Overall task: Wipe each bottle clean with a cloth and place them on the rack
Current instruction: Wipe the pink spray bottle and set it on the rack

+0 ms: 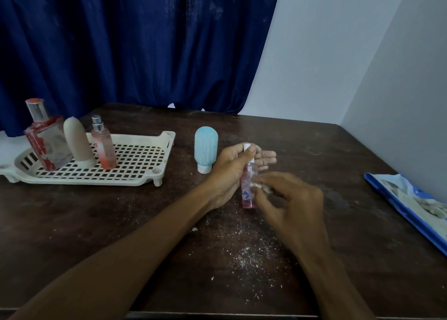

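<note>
My left hand point(231, 172) grips a small pink spray bottle point(248, 194) near its white cap, holding it upright on the dark table. My right hand point(290, 201) pinches a small white cloth point(260, 186) against the bottle's side. A light blue bottle point(205, 148) stands cap-down on the table just left of my hands. On the cream plastic rack point(145, 172) at the left stand a large clear perfume bottle point(46, 140) with red marks, a beige bottle point(78, 142) and a slim pink spray bottle point(104, 146).
White crumbs and dust are scattered over the dark wooden table point(145, 235) in front of me. A blue plastic packet point(411, 206) lies at the right edge. A dark blue curtain point(133, 41) hangs behind the table, with a white wall to the right.
</note>
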### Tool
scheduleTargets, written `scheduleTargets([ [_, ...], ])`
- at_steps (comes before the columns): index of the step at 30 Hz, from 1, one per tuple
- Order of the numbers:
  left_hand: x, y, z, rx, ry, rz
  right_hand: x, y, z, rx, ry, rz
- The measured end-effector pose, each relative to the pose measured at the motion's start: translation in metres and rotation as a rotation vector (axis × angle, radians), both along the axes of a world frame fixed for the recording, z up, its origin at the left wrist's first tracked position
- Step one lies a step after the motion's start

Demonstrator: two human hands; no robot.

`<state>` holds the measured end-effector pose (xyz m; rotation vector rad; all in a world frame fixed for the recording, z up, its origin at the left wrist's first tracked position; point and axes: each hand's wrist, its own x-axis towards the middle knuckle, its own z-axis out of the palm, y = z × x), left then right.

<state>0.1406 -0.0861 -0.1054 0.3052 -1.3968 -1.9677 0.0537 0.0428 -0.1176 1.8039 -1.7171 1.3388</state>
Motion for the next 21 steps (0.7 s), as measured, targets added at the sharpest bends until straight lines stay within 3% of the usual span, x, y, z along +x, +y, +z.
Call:
scheduleTargets([
  [21,0.000,0.003,0.001,0.017,0.023,-0.053,-0.005,-0.005,0.005,-0.066,0.018,-0.038],
])
